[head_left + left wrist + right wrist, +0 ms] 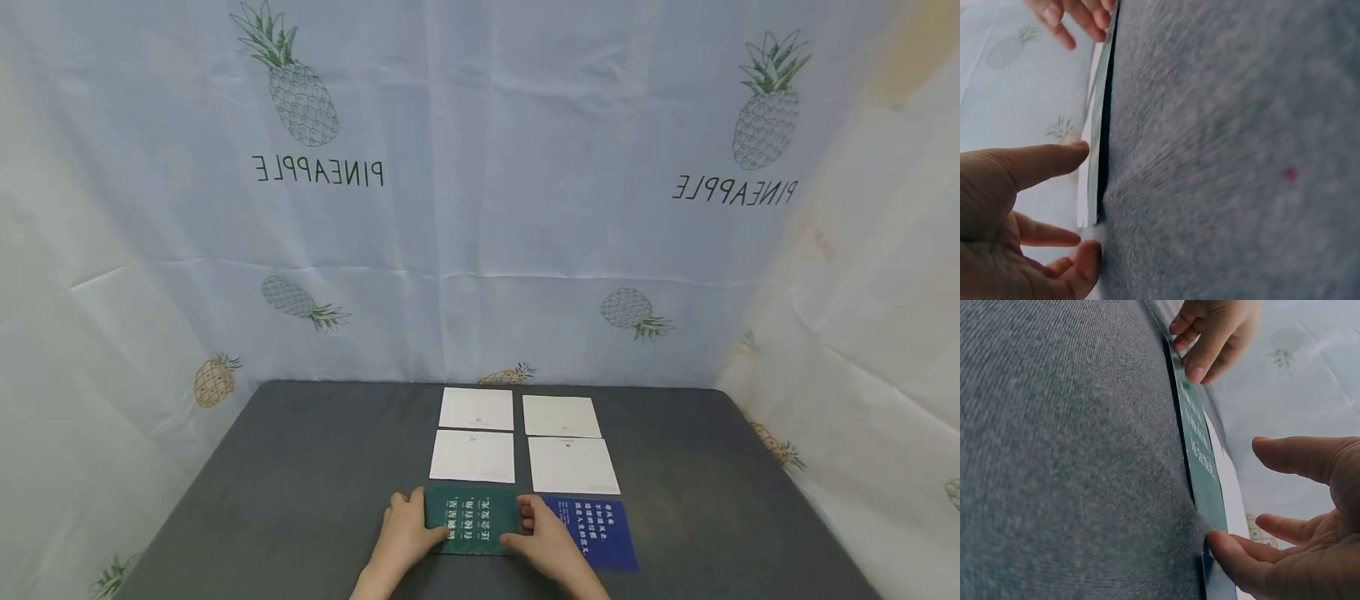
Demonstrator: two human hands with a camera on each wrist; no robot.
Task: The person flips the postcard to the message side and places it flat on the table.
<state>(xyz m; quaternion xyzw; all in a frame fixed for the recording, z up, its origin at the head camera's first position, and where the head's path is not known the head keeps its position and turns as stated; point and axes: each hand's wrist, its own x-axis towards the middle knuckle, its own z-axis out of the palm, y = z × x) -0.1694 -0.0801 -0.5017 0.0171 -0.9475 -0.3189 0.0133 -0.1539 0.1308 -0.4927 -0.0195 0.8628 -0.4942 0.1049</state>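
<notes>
A green postcard [472,542] with white writing lies flat on the dark table, near its front. My left hand [405,532] is at its left edge, with the thumb over the lower left corner and the fingers along the side. At the opposite edge is my right hand [546,540], thumb by the lower right corner. The right wrist view shows that thumb [1285,455] raised off the card, while a lower finger [1235,553] sits by the edge. Partly under the right hand in the head view lies a blue postcard [618,542] with white writing.
Behind the green card are two white cards [472,457] [476,408] in a column. Two more white cards [573,467] [562,417] lie behind the blue one. A pineapple-print cloth [480,208] hangs around the back and sides of the dark table [322,467].
</notes>
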